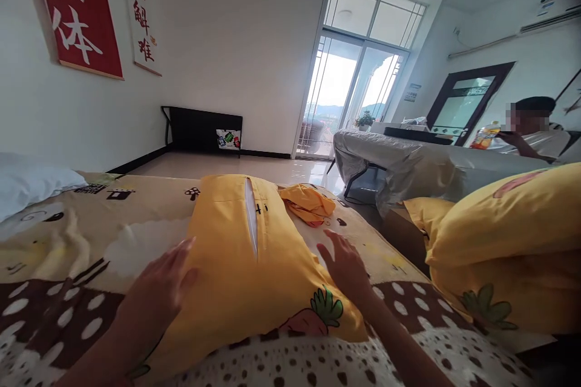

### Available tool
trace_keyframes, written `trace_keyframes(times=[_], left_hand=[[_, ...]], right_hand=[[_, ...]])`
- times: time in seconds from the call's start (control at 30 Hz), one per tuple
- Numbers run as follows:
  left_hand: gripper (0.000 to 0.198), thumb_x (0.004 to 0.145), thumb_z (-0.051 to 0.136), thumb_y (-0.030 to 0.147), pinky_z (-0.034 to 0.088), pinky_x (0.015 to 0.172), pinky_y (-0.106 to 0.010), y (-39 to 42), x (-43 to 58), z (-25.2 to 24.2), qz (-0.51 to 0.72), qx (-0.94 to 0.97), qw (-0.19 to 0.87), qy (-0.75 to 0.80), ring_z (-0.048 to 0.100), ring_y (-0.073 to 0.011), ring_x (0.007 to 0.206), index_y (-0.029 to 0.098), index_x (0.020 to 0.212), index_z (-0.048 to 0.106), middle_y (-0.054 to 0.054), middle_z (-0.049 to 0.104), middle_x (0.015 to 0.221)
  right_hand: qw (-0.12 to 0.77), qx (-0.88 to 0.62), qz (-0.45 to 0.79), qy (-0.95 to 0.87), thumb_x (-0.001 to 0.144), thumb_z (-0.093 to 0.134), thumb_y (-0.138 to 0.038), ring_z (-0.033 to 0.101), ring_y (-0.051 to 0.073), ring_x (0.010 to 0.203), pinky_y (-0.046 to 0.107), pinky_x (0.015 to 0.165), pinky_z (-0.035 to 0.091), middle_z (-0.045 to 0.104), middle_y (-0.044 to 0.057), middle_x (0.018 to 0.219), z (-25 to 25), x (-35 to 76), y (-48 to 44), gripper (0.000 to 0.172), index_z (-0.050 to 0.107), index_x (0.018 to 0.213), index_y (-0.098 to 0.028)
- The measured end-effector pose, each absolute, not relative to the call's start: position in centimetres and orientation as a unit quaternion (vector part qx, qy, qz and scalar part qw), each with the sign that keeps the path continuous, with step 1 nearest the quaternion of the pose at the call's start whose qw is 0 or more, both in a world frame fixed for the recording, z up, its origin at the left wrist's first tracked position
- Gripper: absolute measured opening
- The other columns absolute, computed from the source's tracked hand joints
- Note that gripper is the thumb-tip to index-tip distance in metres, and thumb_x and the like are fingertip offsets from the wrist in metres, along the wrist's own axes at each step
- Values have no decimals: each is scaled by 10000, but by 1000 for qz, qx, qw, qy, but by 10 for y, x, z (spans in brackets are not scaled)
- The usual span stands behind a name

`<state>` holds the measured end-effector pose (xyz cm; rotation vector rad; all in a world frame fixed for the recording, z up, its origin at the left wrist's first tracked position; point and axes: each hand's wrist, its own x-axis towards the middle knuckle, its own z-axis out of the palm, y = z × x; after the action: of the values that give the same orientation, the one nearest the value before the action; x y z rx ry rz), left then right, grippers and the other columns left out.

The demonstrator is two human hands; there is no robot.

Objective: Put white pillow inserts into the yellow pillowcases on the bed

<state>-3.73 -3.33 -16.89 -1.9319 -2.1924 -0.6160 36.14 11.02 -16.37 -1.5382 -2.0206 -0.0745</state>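
Note:
A yellow pillow (231, 296) with a carrot print lies flat on a patterned bed sheet (149, 199). A lengthwise slit in its cover is parted and shows white filling (251, 217). My left hand (161, 284) is at the pillow's left side, fingers stretched out and holding nothing. Beside the right edge, my right hand (345, 263) is open too, with thumb and fingers apart. Whether either palm touches the cover I cannot tell. A crumpled yellow cloth (311, 202) lies on the sheet just beyond the right hand.
More yellow pillows (508, 230) are stacked to the right, in or against a brown box (403, 233). A white pillow (36, 178) is at the far left. Behind stand a plastic-covered table (417, 157), a seated person (535, 133) with a bottle (485, 135), and a black panel (195, 130).

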Motion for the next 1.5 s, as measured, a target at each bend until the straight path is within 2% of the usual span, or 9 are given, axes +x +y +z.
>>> trace_keyframes(times=[0.17,0.53,0.73,0.9,1.07,1.2,1.3,1.4,1.5], left_hand=[[542,926,249,370,259,1100,-456,43,34,-134,-295,-668,145,-667,278,-233,1381,142,1409,341,-82,349,1480],[487,946,267,342,244,1097,-466,68,34,-212,-305,-641,142,-690,315,-220,1361,165,1383,393,-79,405,1449],[540,937,312,294,232,1145,-420,17,-4,-245,-315,-716,102,-615,219,-193,1406,233,1463,205,-53,263,1523],[570,944,295,365,452,1011,-400,-15,-29,-271,-304,-644,44,-700,420,-219,1304,184,1470,165,-113,368,1467],[446,872,283,152,395,1029,-526,-38,-38,-291,-177,-750,136,-622,395,-339,1298,80,1151,623,-180,486,1358],[591,751,308,4,466,971,-442,-65,-36,-279,-8,-730,112,-674,437,-276,1281,107,1292,523,-149,439,1396],[699,654,310,-75,499,898,-383,-78,-22,-246,39,-700,19,-712,619,-230,1073,102,1303,502,-142,651,1169],[523,806,321,40,506,838,-373,-74,7,-210,-40,-711,39,-701,665,-225,922,150,1268,541,-117,704,1030],[549,868,448,332,431,967,-409,-49,42,-192,-173,-745,156,-625,486,-270,1235,175,1391,386,-137,465,1398]], right_hand=[[362,-471,-37,-804,943,321,-423,353,230,1329,403,1059,275,431,115,1417,-147,260,120,501,369,1382,-187],[311,-475,29,-823,967,278,-371,243,185,1390,407,1117,221,307,49,1496,-207,227,122,494,339,1429,-209],[291,-530,27,-796,966,255,-396,240,196,1391,415,1115,230,313,68,1493,-231,269,116,521,311,1442,-190],[253,-576,70,-774,970,219,-407,371,209,1329,370,1045,355,385,115,1450,-255,309,97,551,292,1445,-139],[156,-581,0,-798,965,256,-383,395,211,1314,404,1050,346,434,112,1416,-263,342,69,509,380,1406,-163],[91,-579,-47,-809,955,278,-309,387,231,1319,428,1030,366,419,110,1424,-265,367,61,476,417,1387,-164],[96,-580,-97,-803,899,341,-187,353,262,1337,437,1047,337,378,164,1439,-251,369,56,475,458,1351,-100],[168,-527,-108,-826,909,365,-259,253,235,1386,409,1093,274,284,153,1492,-225,342,47,545,326,1428,-95],[192,-423,-56,-884,872,468,-403,122,212,1421,408,1128,193,134,110,1544,-204,295,41,775,84,1495,-149]])
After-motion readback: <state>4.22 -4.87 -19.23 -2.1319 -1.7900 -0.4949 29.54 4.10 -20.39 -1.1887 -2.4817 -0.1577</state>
